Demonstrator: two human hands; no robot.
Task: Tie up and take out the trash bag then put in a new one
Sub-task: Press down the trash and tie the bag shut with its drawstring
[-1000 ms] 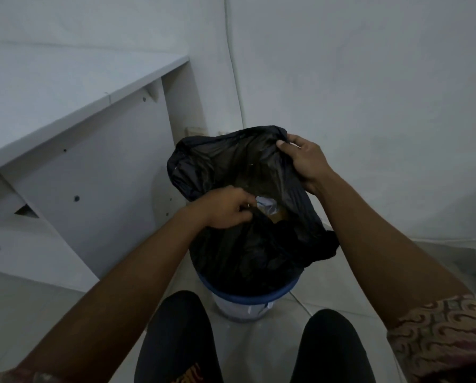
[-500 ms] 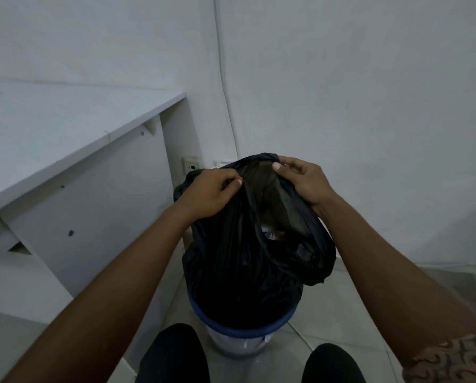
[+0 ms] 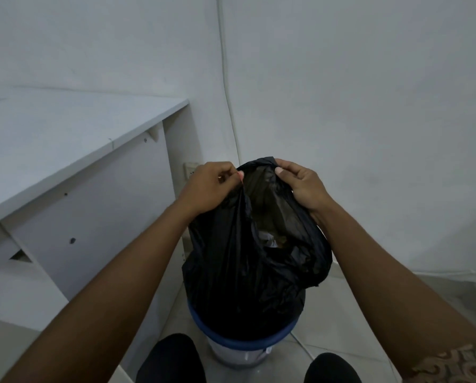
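A black trash bag [image 3: 239, 272] stands in a white bin with a blue rim [image 3: 279, 335] on the floor between my knees. Its top edge is pulled up above the bin, and the mouth gapes open, showing some light rubbish deep inside. My left hand [image 3: 206, 189] pinches the left side of the bag's rim. My right hand [image 3: 300, 186] grips the right side of the rim, thumb over the edge. Both hands hold the rim at about the same height, close together.
A white desk [image 3: 65, 139] with a side panel stands close on the left. White walls meet in a corner behind the bin, with a wall socket [image 3: 190, 172] low down. A thin white cable [image 3: 228, 92] runs down the wall. Tiled floor lies around the bin.
My left hand rose from lower inside the bag's mouth to the left rim. Both hands lifted the rim higher and drew it narrower.
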